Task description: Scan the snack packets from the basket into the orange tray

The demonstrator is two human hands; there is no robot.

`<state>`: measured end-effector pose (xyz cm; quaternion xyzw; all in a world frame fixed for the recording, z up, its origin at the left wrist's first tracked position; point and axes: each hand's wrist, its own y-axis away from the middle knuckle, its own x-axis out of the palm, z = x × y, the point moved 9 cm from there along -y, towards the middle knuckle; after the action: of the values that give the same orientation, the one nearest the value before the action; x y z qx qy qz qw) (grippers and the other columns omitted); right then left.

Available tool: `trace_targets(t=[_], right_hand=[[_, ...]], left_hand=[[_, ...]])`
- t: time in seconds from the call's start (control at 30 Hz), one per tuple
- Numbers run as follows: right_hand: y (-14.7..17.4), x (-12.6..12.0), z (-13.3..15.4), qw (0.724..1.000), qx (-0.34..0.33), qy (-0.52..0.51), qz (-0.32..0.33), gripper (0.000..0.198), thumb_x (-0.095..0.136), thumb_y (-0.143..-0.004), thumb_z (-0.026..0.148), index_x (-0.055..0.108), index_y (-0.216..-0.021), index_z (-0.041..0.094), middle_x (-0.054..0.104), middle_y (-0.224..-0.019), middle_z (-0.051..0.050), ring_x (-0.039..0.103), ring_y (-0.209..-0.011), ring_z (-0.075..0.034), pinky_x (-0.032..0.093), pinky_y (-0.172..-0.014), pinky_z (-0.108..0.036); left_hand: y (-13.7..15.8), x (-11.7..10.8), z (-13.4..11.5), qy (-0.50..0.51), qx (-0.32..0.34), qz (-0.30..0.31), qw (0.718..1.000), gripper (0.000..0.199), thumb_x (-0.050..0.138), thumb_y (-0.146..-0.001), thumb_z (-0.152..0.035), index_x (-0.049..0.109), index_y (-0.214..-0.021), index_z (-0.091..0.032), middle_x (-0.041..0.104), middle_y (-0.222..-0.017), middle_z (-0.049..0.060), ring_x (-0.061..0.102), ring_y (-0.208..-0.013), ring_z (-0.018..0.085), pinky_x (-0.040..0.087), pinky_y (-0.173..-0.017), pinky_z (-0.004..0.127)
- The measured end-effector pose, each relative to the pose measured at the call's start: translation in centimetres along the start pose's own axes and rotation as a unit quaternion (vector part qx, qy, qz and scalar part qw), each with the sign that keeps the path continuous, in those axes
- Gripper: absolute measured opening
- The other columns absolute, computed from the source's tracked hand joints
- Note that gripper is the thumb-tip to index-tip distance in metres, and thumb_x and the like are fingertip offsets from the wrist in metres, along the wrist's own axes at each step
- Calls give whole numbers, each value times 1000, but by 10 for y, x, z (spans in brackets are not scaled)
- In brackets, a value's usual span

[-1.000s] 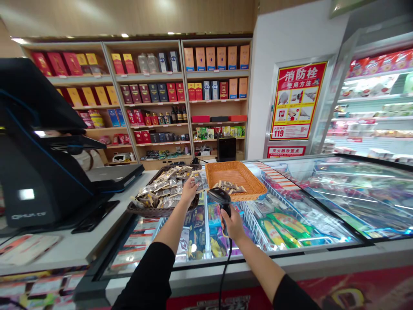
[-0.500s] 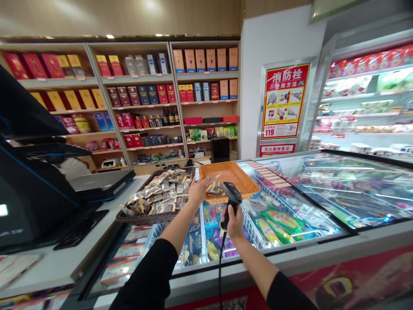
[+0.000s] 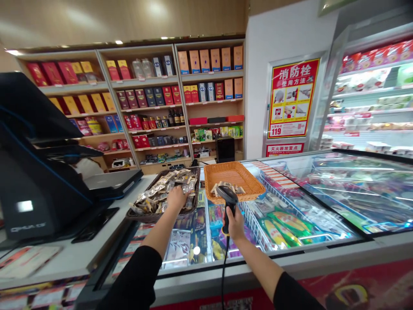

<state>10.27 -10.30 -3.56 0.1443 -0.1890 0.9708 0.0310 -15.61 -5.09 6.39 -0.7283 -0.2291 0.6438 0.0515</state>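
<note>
Wooden shelves (image 3: 142, 82) stacked with red, yellow and orange boxes (image 3: 204, 60) line the back of a shop, beneath a glossy wood-panelled wall (image 3: 129, 19) catching patches of light. At right, a red-and-yellow poster (image 3: 292, 99) bearing the number 119 hangs near a white wall's (image 3: 258, 86) edge, beside a brightly lit fridge (image 3: 374, 41). A glass-topped freezer (image 3: 309, 259) spans the foreground, next to a pale counter (image 3: 73, 255) with a dark till (image 3: 41, 189).

The freezer's glass top (image 3: 305, 211) carries 1 dark brown basket (image 3: 148, 218) beside 1 orange basket (image 3: 229, 173).
</note>
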Motion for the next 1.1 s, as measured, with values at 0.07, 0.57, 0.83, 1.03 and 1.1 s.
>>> trace_targets(t=[0.07,0.57,0.83,1.03,1.1], right_hand=[[0,-1,-2,1000,5,0,3,31,50,-87,51,46,-81,22,51,-57,6,48,-39,-11,39,-38,-23],[0,-4,0,1000,-4,-4,12,29,50,-87,51,44,-80,23,51,-56,6,48,-39,-11,40,-38,-23],[5,2,8,999,-19,3,36,27,50,-87,48,45,-82,22,51,-56,6,47,-40,-10,39,-38,-22],[15,26,17,992,-27,-34,120,30,49,-88,50,45,-82,22,51,-60,5,45,-40,-9,38,-39,-22],[18,34,20,989,-24,-49,140,29,49,-88,51,45,-84,22,51,-61,5,45,-40,-8,37,-39,-21]], left_hand=[[5,3,4,-33,-28,4,999,64,45,-81,-62,61,-109,-6,62,-111,26,55,-109,37,44,-87,41],[6,20,43,397,-122,-77,906,32,55,-76,-42,63,-93,-16,69,-84,8,65,-75,22,47,-63,29],[7,4,16,619,9,-95,779,46,71,-60,-31,53,-99,-17,67,-86,5,67,-78,18,53,-69,27],[9,4,-1,508,45,-63,858,26,66,-67,-23,64,-92,-16,70,-94,9,69,-84,23,54,-79,34],[10,3,-5,459,65,-63,884,23,64,-69,-23,67,-90,-16,71,-93,8,69,-82,22,55,-77,33]])
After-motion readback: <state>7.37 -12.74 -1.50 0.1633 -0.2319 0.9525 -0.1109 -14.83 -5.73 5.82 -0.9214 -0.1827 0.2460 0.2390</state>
